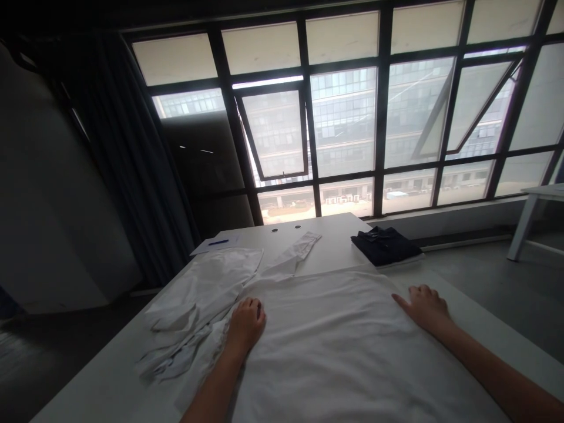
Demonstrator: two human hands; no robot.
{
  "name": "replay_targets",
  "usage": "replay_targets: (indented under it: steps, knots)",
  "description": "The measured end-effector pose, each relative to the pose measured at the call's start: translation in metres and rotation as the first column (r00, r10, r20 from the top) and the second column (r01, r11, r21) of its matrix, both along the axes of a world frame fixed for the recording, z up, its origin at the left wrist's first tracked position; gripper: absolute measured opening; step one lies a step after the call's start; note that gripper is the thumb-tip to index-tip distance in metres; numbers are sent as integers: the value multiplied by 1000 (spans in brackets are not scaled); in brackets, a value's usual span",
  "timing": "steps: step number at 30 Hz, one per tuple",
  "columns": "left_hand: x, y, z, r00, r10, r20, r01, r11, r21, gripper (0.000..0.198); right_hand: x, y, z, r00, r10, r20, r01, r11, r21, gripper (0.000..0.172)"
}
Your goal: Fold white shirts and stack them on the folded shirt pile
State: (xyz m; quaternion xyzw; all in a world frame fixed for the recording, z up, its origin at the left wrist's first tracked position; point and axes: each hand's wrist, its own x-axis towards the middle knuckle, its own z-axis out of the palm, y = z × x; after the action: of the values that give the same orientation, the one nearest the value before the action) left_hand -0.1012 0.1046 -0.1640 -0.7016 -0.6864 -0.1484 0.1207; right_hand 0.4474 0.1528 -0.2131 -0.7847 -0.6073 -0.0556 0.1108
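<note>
A white garment (pixel 335 341) lies spread flat across the white table (pixel 339 241). My left hand (pixel 245 322) rests on its left part with the fingers curled under, near the bunched folds and sleeve (pixel 291 255) that trail off to the left. Whether the curled fingers pinch cloth is hidden. My right hand (pixel 423 306) lies flat on the garment's right edge, fingers stretched out and apart, holding nothing.
A folded dark garment (pixel 385 244) sits at the table's far right. A sheet of paper with a blue pen (pixel 219 242) lies at the far left corner. Large windows (pixel 343 117) fill the wall behind, a dark curtain (pixel 127 158) hangs left, another white table (pixel 535 211) stands right.
</note>
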Motion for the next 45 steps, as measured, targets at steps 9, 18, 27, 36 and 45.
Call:
replay_targets:
  steps: [9,18,27,36,45]
  knots:
    - [-6,0,-1,999,-36,27,36,999,-14,16,-10,-17,-1,970,224,-92,-225,974,-5,32]
    - [-12,-2,-3,996,-74,43,76,996,-45,19,3,-26,22,877,209,-432,-240,971,-18,45]
    - [-13,-2,-4,997,-67,44,70,995,-73,20,14,-40,42,831,291,-474,-353,934,-46,45]
    - [-11,-2,-3,998,-60,31,63,993,-99,20,8,-34,28,826,188,-531,-205,978,27,57]
    - [-10,-2,-2,998,-59,24,61,993,-96,20,9,-32,28,891,161,-424,-174,985,8,53]
